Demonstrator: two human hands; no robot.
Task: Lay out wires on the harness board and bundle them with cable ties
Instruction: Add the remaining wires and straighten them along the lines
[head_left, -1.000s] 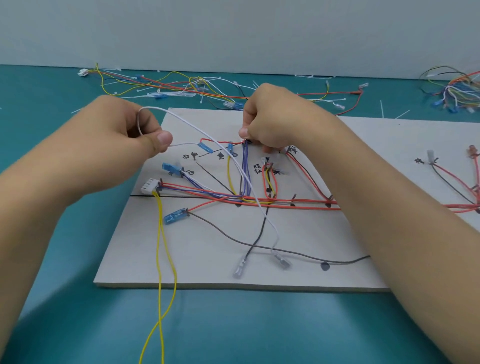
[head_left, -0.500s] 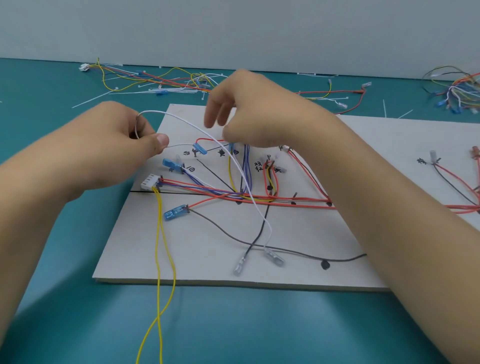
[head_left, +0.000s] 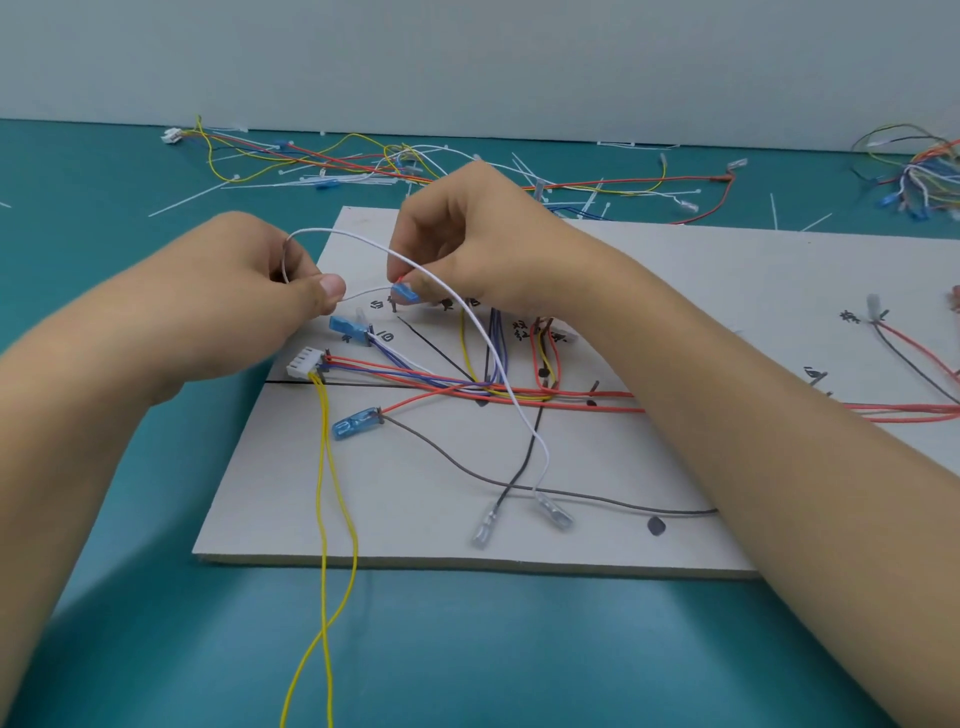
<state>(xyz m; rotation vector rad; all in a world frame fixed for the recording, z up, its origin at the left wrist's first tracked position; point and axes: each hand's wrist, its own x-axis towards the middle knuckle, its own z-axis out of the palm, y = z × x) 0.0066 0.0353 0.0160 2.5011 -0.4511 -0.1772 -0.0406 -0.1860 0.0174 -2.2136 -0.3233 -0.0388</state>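
We see the left hand (head_left: 270, 291) curled into a loose fist, thumb pressed against the forefinger and pinching a white wire (head_left: 547, 457) just off the left edge of the board (head_left: 415, 493). From that pinch the thin wire rises in a small loop above the knuckles, arches rightward under the right hand (head_left: 467, 244), then runs down across the middle of the board to a clear-sleeved terminal (head_left: 555, 514) lying near the front edge. A short stretch also runs from the thumb to a blue terminal (head_left: 405, 293), which the right hand pinches between its curled fingertips at the board's upper left. Red, purple, yellow and grey wires already lie along the board's drawn lines, joined at a white connector (head_left: 306, 361) from which two yellow wires (head_left: 324, 519) trail off onto the teal table (head_left: 104, 519). Loose wires and cable ties (head_left: 363, 166) lie scattered behind.
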